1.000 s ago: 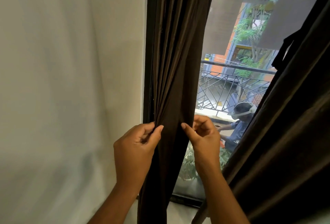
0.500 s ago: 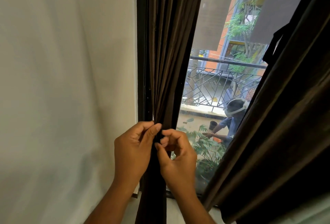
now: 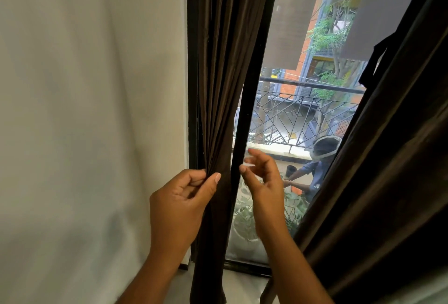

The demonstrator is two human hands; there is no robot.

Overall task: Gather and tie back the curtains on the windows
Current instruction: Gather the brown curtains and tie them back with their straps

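A dark brown curtain (image 3: 225,66) hangs gathered into narrow folds against the left edge of the window. My left hand (image 3: 180,203) pinches the bunched folds between thumb and fingers at about sill-to-mid height. One loose outer fold (image 3: 242,134) hangs free just right of the bunch. My right hand (image 3: 263,182) floats beside that fold with fingers spread and relaxed, holding nothing. A second dark brown curtain (image 3: 388,170) drapes diagonally across the right side.
A pale wall (image 3: 84,122) fills the left. The window glass (image 3: 291,114) shows a balcony railing, plants and a person outside. The black window frame (image 3: 244,268) runs along the bottom above a light sill.
My right hand has let go of the curtain bunch and moved right, fingers opening. A loose fold has dropped away from the bunch. My left hand keeps its pinch.
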